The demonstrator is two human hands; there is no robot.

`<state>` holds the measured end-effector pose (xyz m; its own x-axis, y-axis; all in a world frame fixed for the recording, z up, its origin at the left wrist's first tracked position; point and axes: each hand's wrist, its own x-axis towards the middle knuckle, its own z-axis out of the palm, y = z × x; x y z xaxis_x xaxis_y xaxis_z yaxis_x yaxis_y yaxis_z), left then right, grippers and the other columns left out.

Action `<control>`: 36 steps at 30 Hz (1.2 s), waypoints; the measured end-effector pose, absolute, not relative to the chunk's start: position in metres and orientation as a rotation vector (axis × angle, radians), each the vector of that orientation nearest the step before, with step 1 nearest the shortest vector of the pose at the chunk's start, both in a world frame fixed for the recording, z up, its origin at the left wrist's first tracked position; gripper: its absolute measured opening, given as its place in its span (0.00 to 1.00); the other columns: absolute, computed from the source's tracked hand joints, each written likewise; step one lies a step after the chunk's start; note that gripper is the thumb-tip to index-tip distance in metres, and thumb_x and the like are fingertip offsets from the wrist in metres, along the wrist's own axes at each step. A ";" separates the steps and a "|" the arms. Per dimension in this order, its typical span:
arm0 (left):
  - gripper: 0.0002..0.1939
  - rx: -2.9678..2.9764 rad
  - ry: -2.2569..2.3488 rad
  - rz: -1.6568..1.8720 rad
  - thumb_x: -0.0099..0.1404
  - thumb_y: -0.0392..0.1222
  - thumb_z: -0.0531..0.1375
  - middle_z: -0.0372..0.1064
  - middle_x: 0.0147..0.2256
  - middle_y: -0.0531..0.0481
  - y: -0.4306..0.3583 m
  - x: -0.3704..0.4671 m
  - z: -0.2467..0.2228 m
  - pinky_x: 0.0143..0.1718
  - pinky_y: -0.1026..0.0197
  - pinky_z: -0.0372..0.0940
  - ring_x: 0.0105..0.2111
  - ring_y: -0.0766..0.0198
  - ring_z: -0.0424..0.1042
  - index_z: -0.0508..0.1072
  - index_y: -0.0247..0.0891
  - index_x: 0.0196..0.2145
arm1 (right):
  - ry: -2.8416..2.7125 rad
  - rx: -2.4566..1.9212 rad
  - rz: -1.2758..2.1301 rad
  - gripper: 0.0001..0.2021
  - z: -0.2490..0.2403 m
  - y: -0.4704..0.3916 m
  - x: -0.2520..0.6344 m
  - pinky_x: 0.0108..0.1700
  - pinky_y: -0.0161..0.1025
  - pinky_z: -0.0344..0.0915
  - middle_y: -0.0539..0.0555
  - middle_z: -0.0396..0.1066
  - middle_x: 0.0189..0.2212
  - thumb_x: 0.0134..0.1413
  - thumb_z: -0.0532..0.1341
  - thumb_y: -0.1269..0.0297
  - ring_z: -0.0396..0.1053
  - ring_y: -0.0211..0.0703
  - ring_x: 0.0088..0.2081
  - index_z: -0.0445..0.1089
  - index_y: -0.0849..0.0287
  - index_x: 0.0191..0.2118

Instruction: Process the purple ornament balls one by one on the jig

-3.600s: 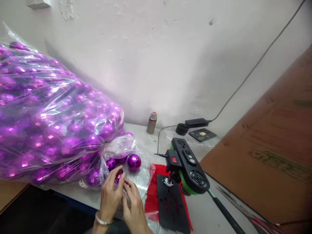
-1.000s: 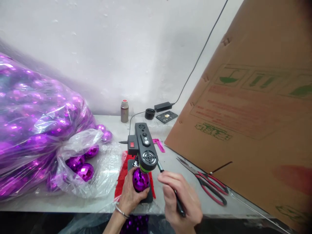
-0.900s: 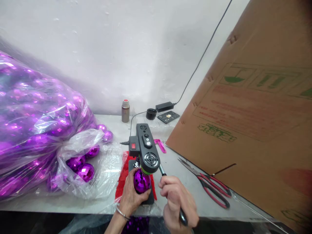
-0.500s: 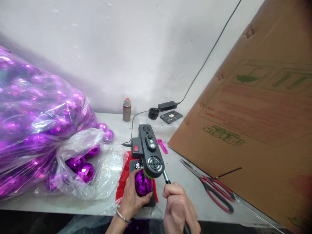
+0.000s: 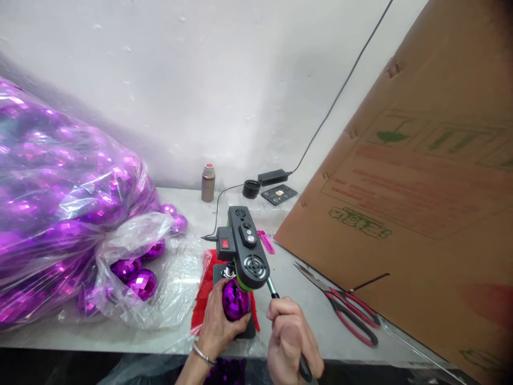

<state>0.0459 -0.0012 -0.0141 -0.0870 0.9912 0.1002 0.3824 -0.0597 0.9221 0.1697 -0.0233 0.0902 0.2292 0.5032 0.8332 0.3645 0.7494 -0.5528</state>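
Note:
My left hand (image 5: 218, 321), with a bangle at the wrist, curls round a shiny purple ball ornament (image 5: 235, 300). The ball sits on the base plate of a black bench machine (image 5: 248, 246), right under its head, whose underside hides the ball's top. My right hand (image 5: 290, 339) is wrapped round the machine's black-gripped lever handle (image 5: 305, 369); its metal rod rises to the machine's head. Under the machine lies a red cloth (image 5: 200, 310). A red rocker switch (image 5: 225, 244) shows on the machine's side box.
At left lies a big clear bag of purple balls (image 5: 68, 203), with loose balls (image 5: 142, 284) at its mouth. Scissors (image 5: 352, 315) lie right, by a large cardboard box (image 5: 401, 214). Behind stand a flask (image 5: 208, 183), black cup (image 5: 251, 189), power adapter (image 5: 274, 177) and phone-like slab (image 5: 279, 194).
The view has shifted slightly. My right hand and the lever have barely moved; my left hand keeps the same hold on the ball.

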 end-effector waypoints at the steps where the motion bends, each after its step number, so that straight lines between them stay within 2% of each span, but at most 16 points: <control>1: 0.41 1.500 1.534 1.148 0.49 0.47 0.72 0.76 0.58 0.35 -0.001 0.046 -0.014 0.65 0.30 0.68 0.60 0.36 0.75 0.70 0.37 0.60 | -1.380 -0.781 0.119 0.18 0.089 -0.023 0.170 0.31 0.37 0.60 0.47 0.66 0.28 0.75 0.51 0.71 0.64 0.35 0.27 0.60 0.55 0.29; 10: 0.41 1.509 1.536 1.126 0.50 0.49 0.71 0.76 0.58 0.33 0.000 0.045 -0.007 0.64 0.30 0.68 0.60 0.36 0.75 0.69 0.37 0.60 | -1.350 -0.780 0.156 0.16 0.086 -0.023 0.168 0.30 0.38 0.60 0.48 0.67 0.28 0.73 0.51 0.74 0.65 0.36 0.27 0.62 0.55 0.30; 20: 0.40 1.534 1.534 1.142 0.51 0.50 0.70 0.76 0.57 0.34 0.002 0.046 -0.013 0.63 0.31 0.69 0.59 0.37 0.76 0.68 0.37 0.60 | -1.261 -0.742 0.080 0.18 0.085 -0.015 0.161 0.27 0.39 0.57 0.47 0.64 0.24 0.74 0.52 0.72 0.63 0.37 0.24 0.60 0.55 0.27; 32: 0.41 1.531 1.520 1.178 0.50 0.49 0.71 0.76 0.57 0.32 0.004 0.047 -0.014 0.63 0.30 0.69 0.60 0.35 0.76 0.69 0.36 0.60 | -1.234 -0.749 0.030 0.20 0.084 -0.013 0.158 0.27 0.36 0.57 0.44 0.59 0.21 0.75 0.52 0.69 0.64 0.36 0.24 0.59 0.55 0.26; 36: 0.40 1.545 1.527 1.158 0.51 0.49 0.71 0.76 0.57 0.33 0.004 0.046 -0.011 0.63 0.31 0.70 0.59 0.36 0.76 0.69 0.36 0.60 | -1.273 -0.750 0.020 0.21 0.078 -0.016 0.156 0.27 0.36 0.58 0.46 0.62 0.22 0.76 0.52 0.68 0.63 0.35 0.24 0.59 0.56 0.25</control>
<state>0.0462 0.0041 -0.0110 -0.0773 0.9878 0.1348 0.3961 -0.0937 0.9134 0.1564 -0.0156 0.0784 0.3270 0.4099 0.8515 0.3835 0.7659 -0.5160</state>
